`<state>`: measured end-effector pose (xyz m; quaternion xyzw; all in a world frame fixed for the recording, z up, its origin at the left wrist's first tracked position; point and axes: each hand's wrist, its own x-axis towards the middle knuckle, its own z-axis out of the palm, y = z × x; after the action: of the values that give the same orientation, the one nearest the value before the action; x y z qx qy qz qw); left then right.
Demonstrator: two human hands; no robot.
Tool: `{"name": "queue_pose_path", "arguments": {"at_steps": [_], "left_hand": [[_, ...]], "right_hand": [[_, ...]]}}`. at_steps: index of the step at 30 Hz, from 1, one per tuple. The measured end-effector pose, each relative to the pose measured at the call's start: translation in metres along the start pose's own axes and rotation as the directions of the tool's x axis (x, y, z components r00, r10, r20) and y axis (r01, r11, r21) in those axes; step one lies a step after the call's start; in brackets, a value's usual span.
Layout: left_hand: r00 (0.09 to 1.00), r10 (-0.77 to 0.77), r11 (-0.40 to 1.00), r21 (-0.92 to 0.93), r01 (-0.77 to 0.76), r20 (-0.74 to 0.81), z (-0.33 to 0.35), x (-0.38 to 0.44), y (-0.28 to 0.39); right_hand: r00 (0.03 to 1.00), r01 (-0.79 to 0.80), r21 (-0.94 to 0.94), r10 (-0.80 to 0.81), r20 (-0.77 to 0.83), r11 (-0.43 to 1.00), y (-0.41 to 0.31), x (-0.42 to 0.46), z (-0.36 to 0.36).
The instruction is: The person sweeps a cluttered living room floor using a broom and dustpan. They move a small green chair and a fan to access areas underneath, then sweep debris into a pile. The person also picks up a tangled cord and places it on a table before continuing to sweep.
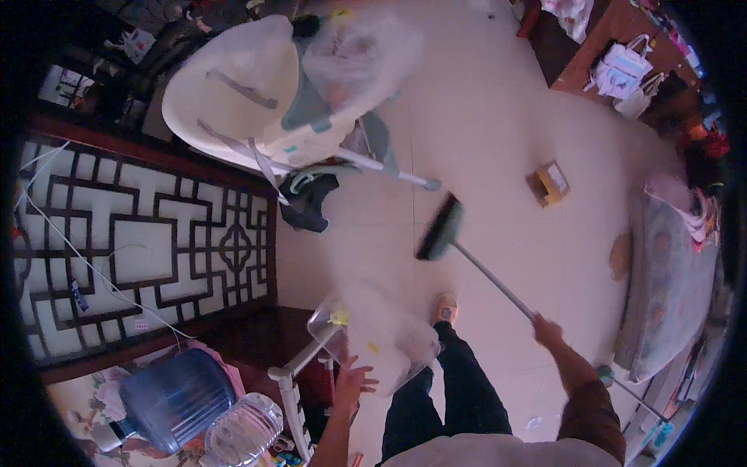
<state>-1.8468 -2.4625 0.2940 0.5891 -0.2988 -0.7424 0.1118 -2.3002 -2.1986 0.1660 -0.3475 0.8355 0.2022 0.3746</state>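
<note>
My right hand (548, 331) is closed around the grey handle (496, 281) of a broom. The broom's green head with dark bristles (440, 230) is over the tiled floor, off to my upper left from that hand. My left hand (355, 380) has its fingers spread, at the near edge of a clear plastic bag or cover (397, 344). Whether the fingers touch the plastic cannot be told. A yellow item (338, 317) shows at the plastic's far left part. Beside the left hand stands a pale metal frame (286, 379).
A cream high chair (233, 111) with straps stands ahead, its leg reaching near the broom head. A small open cardboard box (547, 184) lies on the floor. At left are a lattice-patterned table (146, 245), a large blue water bottle (175, 400) and a clear bottle (245, 429).
</note>
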Motion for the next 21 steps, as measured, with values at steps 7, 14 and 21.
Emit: {"name": "queue_pose_path", "arguments": {"at_steps": [7,14,21], "left_hand": [[0.975,0.215,0.97,0.125,-0.207,-0.054,0.055,0.056,0.216],[0.859,0.506,0.671,0.588,-0.452,0.083,0.03,0.126,0.45],[0.827,0.561,0.698,0.557,-0.449,-0.035,-0.019,0.214,0.574]], "right_hand": [[0.967,-0.172,0.043,0.161,0.196,0.984,0.099,-0.107,-0.028],[0.959,-0.269,0.044,0.263,0.109,0.962,0.064,-0.12,0.0],[0.929,-0.367,0.134,0.355,0.106,0.92,0.016,-0.124,-0.011]]}}
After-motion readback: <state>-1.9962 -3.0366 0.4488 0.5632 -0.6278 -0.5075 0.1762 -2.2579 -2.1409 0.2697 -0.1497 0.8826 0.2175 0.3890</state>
